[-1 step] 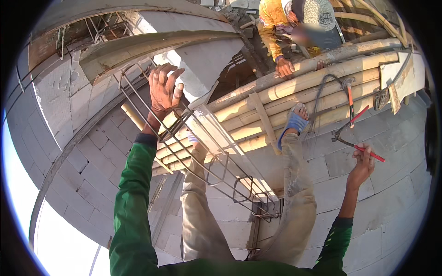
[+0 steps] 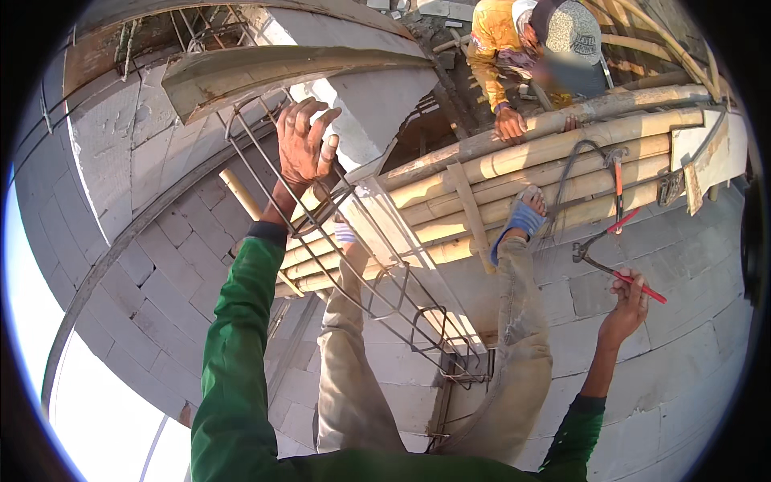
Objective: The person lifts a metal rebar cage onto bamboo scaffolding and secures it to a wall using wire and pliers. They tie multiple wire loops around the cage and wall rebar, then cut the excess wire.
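My left hand (image 2: 307, 149) is raised at the upper end of a long rebar cage (image 2: 414, 333), its fingers bent but apart. The wrist is close against the bars, and I see nothing in the palm. Down at the right, my right hand (image 2: 624, 312) grips one red handle of a pair of end-cutting pincers (image 2: 601, 265). Their jaws point left and their other handle swings free toward the upper right, so they stand open. The cage slopes down between my legs, beside a pale upright board (image 2: 393, 229).
My feet in blue sandals (image 2: 526, 217) stand on bamboo poles (image 2: 554, 165). A hammer (image 2: 618, 189) with an orange handle lies there. Across the poles crouches a co-worker in yellow (image 2: 494, 40), one hand (image 2: 509, 123) on a pole. A curved board (image 2: 281, 76) lies beyond my left hand.
The whole scene has shifted slightly right and down in view. The pincers in my right hand have tipped a little and sit slightly lower left. My left hand keeps its place at the cage.
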Demonstrator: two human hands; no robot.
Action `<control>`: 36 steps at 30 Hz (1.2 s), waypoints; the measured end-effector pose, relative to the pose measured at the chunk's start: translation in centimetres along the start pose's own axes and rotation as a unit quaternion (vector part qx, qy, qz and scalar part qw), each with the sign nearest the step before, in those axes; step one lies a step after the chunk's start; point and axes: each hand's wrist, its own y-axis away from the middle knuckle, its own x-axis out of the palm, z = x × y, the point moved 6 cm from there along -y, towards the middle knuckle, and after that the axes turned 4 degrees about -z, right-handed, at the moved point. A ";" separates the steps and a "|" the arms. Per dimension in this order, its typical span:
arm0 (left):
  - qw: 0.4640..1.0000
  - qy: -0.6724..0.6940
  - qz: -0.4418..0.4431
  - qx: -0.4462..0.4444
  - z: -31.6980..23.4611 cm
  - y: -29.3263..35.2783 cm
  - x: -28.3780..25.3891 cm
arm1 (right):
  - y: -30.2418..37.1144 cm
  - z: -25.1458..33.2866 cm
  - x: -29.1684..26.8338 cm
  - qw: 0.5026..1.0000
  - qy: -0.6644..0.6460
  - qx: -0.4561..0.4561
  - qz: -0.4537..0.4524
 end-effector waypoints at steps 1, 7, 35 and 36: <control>1.000 -0.004 -0.019 -0.002 0.0 -0.2 -0.6 | 3.4 1.0 0.3 1.000 -0.010 0.027 -0.001; 0.990 0.045 -0.045 -0.124 2.4 3.9 -2.4 | 18.5 5.5 5.5 0.970 -0.169 0.128 0.115; 0.143 0.843 -0.196 -0.480 -22.6 14.0 -23.7 | 49.1 18.2 10.4 0.819 0.081 -0.261 0.505; 0.163 0.845 -0.195 -0.470 -22.3 14.4 -23.8 | 48.7 18.6 10.2 0.803 0.100 -0.261 0.526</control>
